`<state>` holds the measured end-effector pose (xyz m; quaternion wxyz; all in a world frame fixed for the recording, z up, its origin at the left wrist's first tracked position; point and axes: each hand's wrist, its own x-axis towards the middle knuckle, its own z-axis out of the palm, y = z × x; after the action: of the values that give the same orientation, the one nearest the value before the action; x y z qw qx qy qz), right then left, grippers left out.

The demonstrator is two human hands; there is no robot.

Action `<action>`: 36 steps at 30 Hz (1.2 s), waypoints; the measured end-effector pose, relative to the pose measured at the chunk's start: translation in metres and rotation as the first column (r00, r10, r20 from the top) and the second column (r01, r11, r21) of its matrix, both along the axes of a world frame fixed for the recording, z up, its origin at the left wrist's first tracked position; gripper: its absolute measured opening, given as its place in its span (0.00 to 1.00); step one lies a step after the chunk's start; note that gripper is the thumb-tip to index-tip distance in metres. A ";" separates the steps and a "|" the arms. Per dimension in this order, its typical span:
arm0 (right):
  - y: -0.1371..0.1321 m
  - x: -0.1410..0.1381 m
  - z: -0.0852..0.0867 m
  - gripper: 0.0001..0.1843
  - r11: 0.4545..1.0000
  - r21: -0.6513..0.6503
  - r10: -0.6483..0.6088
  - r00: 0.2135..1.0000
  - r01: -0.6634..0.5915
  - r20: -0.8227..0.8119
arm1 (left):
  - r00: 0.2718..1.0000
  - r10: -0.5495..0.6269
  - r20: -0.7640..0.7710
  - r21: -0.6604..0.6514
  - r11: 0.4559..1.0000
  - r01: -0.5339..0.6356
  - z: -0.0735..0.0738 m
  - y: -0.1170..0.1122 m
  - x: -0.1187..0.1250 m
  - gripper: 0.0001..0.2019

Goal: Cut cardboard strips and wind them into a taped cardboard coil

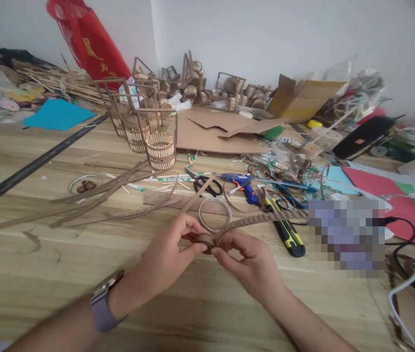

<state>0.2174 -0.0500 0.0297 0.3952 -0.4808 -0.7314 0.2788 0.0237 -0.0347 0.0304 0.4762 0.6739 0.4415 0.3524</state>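
Curling from a coil, ribbed cardboard strip (262,218).

Soft, even daylight fills the view, bright without harsh glare. The white wall (266,34) looks pale and turns slightly bluish toward the right. Shadows are faint: only a thin, diffuse smudge lies on the wooden table (46,274) under the left hand (167,256) and right hand (251,264). The centre is sharpest, so the ridges of the corrugated cardboard strip (262,218) pinched in both hands read clearly. Wide-angle distortion bows the black bar (34,166) at the left and stretches the forearms. The edges go soft, and 1 pixelated block (347,234) masks a patch at the right.
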 end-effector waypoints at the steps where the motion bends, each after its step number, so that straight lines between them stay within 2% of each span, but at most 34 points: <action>1: 0.000 0.000 0.000 0.08 1.000 -0.005 -0.027 0.999 0.027 -0.035 | 0.996 -0.009 0.087 -0.064 0.998 0.015 -0.001 0.001 0.001 0.10; 3: -0.001 -0.001 -0.001 0.08 0.998 -0.022 -0.057 0.995 0.055 -0.085 | 0.982 -0.059 0.179 -0.158 0.984 0.088 -0.002 0.002 0.002 0.13; 5: -0.001 -0.002 -0.002 0.08 0.998 -0.030 -0.065 0.993 0.062 -0.101 | 0.979 -0.093 0.182 -0.184 0.975 0.127 -0.001 0.003 0.002 0.11; 9: 0.000 0.001 -0.003 0.10 0.996 -0.015 -0.095 0.992 0.094 -0.089 | 0.994 -0.069 0.090 -0.100 0.992 0.078 0.002 0.005 0.001 0.09; 12: 0.000 0.003 -0.002 0.12 0.993 0.007 -0.120 0.992 0.120 -0.044 | 0.995 -0.089 0.034 -0.058 0.994 0.091 0.003 0.005 0.000 0.09; 19: -0.001 0.006 -0.001 0.11 0.994 0.099 -0.057 0.993 0.046 0.106 | 0.973 -0.081 -0.218 0.048 0.994 0.094 0.004 0.000 0.001 0.08; 24: 0.001 0.009 -0.006 0.09 0.997 0.030 0.057 0.974 -0.066 0.220 | 0.900 -0.101 -0.425 0.102 0.982 0.159 0.005 -0.003 0.004 0.09; 28: 0.001 0.008 -0.010 0.10 0.992 0.029 0.114 0.968 -0.123 0.222 | 0.836 -0.101 -0.540 0.115 0.975 0.192 0.009 -0.008 0.006 0.11; 30: 0.001 0.007 -0.010 0.09 0.990 0.037 0.125 0.971 -0.135 0.205 | 0.843 -0.112 -0.527 0.114 0.973 0.200 0.009 -0.008 0.006 0.12; 32: 0.001 0.006 -0.009 0.07 0.993 0.017 0.112 0.977 -0.117 0.181 | 0.881 -0.136 -0.454 0.093 0.976 0.199 0.008 -0.006 0.004 0.11; 36: 0.002 0.005 -0.005 0.06 0.991 -0.130 -0.002 0.999 0.009 0.054 | 0.984 -0.116 -0.134 -0.066 0.992 0.108 0.003 0.003 0.000 0.16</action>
<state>0.2228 -0.0477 0.0243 0.3438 -0.5151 -0.7207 0.3117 0.0239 -0.0319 0.0333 0.4832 0.7062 0.4445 0.2648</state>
